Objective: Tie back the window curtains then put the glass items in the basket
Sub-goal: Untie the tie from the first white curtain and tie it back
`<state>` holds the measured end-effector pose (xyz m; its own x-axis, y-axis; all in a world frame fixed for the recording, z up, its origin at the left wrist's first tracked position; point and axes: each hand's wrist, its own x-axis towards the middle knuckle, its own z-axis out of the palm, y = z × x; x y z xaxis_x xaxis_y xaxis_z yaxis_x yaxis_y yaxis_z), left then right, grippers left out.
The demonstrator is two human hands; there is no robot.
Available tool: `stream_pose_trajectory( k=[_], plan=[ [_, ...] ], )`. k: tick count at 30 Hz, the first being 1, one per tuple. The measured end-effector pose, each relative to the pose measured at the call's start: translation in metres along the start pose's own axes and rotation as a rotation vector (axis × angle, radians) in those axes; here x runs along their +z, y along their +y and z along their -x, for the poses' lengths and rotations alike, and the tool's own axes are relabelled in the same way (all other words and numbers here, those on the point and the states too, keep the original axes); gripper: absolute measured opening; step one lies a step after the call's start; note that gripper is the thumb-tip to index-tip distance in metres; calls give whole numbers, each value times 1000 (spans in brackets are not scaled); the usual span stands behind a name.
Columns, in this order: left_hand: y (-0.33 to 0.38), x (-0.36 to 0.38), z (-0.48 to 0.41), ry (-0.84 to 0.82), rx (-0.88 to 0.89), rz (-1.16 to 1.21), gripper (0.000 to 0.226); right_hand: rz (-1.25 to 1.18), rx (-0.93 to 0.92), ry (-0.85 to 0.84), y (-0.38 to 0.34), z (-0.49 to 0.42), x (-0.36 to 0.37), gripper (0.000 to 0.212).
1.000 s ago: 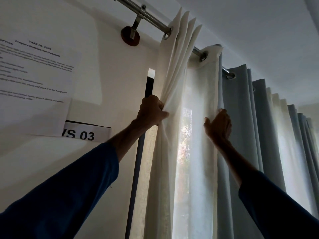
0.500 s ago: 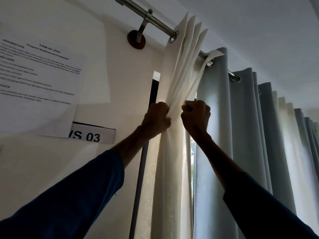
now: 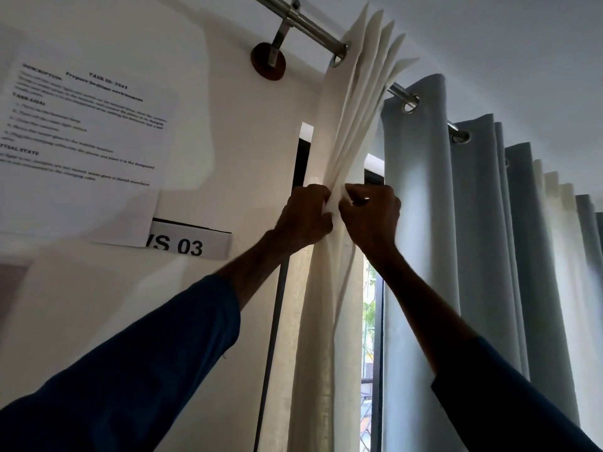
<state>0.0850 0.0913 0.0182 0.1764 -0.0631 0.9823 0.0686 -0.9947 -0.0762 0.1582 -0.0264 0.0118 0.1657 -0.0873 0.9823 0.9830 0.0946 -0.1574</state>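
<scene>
Below the steel curtain rod point(image 3: 313, 26), my left hand point(image 3: 301, 220) and right hand point(image 3: 372, 216) both clench the gathered cream fabric curtain point(image 3: 329, 321).

You're in what looks like a home bedroom set up for recordings. There's a metal curtain rod point(image 3: 313, 26) on a round wooden wall bracket point(image 3: 268, 62), with a cream sheer curtain point(image 3: 332, 321) and heavier grey-blue curtains point(image 3: 421, 223) hanging from it by eyelets over a dark-framed window point(image 3: 375, 337), greenery showing outside through the gap. What gives away the staged part is the printed sheet point(image 3: 81, 151) taped to the plain pale wall point(image 3: 228, 141); you can just read "Prepare bedtime environment" on it. Right under it is a label point(image 3: 191, 244) ending in "S 03".
</scene>
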Motion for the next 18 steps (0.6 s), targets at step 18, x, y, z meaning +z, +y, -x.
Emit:
stream_pose_trajectory(
  k=[18],
  plan=[
    [26,3,11,18,-21,161,30,-28,-92,-11,25,47,-9,16]
  ],
)
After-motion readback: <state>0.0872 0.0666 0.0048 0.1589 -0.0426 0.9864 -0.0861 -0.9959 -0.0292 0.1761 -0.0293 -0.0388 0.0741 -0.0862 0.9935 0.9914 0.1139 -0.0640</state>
